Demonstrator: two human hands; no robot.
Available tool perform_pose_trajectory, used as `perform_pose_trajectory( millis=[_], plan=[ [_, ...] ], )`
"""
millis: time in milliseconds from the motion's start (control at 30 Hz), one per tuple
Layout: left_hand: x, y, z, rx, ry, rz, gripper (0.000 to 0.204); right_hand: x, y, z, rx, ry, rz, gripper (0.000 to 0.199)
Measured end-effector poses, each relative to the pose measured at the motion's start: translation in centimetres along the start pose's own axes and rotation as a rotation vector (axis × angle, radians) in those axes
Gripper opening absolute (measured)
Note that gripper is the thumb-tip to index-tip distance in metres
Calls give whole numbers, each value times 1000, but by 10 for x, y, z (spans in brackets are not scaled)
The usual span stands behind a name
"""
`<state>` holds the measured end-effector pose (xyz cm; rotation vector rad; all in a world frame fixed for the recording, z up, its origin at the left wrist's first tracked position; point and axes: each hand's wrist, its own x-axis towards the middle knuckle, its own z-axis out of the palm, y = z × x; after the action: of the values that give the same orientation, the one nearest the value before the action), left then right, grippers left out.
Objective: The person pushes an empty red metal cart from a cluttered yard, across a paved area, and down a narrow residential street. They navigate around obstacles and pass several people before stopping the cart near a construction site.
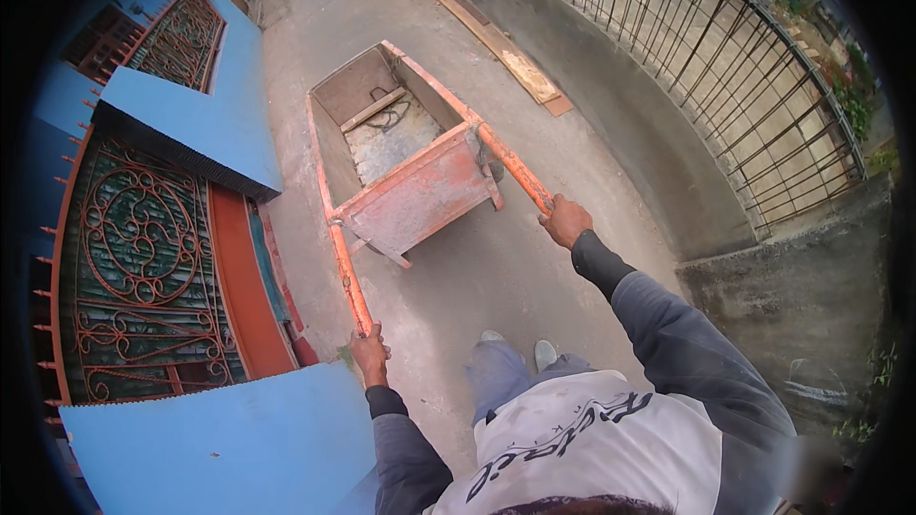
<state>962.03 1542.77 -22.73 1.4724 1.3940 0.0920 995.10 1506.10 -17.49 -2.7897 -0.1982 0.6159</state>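
An orange, worn wheelbarrow [420,208] with a deep box stands ahead of me on the concrete lane. My left hand [370,357] is wrapped round the end of its left handle [348,277]. Around the end of the right handle [515,169] my right hand [567,220] is closed. Inside the box lie a short wooden board [373,109] and a dark loop of cord or wire [389,117]. Pale cement-like residue coats the box floor. The wheel is hidden beneath the box.
To the left runs a blue wall [229,443] with an ornate red metal gate [143,267]. A grey concrete wall [611,114] topped by a barred fence [735,67] borders the right. Long wooden planks [487,33] lie along its foot. The lane [315,0] stretches ahead.
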Motion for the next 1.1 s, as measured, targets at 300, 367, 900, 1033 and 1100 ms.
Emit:
perform_pose_trajectory(
  millis=[300,367,900,1033,1100],
  plan=[
    [191,147,87,19,80,-4,27,251,-77,-2,43,-113,38,61],
    [246,152,99,62,127,-26,27,304,-111,21,215,-183,36,56],
    [670,486,133,79,137,-7,29,712,-406,-24,506,-283,-20,45],
    [764,543,144,12,186,-4,31,811,-474,-22,534,-279,-56,43],
    [809,581,149,47,194,20,34,852,-499,-22,521,-273,-53,43]
  ],
)
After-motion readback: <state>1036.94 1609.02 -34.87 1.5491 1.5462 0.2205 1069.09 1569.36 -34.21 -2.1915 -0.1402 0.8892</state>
